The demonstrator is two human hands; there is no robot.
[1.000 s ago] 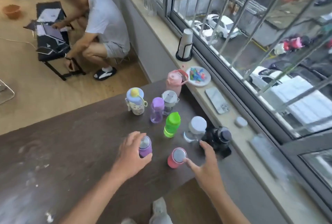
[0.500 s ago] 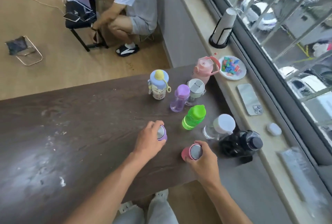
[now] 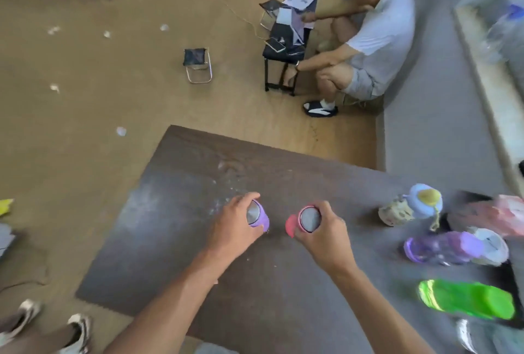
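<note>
The big dark table (image 3: 175, 240) fills the lower half of the view. Beyond the far edge of the table, a person in a white shirt (image 3: 380, 41) crouches on the floor. One little folding stool (image 3: 197, 63) also stands on the floor beyond the table.

At the right side of the table there is a crowd of drink bottles, all blurry. Five can be counted:
- one pink jug (image 3: 499, 214)
- one green bottle (image 3: 467, 298)
- one see-through purple bottle (image 3: 442, 246)
- one blue-topped bottle (image 3: 419, 206) with a yellow knob
- one white-lidded cup (image 3: 490, 246)

Two hands are over the middle of the table. The left hand (image 3: 232, 229) has its fingers curled round one small purple bottle (image 3: 262, 219). The right hand (image 3: 326, 237) has its fingers curled round one small pink bottle (image 3: 292, 226). Both bottles have shiny round lids. They are near each other but not touching. It is hard to tell if they stand on the table or are lifted a bit.

The job looks like taking bottles out of the crowd to the middle of the table. Two are out, well apart from the rest. Five seem left to go.
</note>
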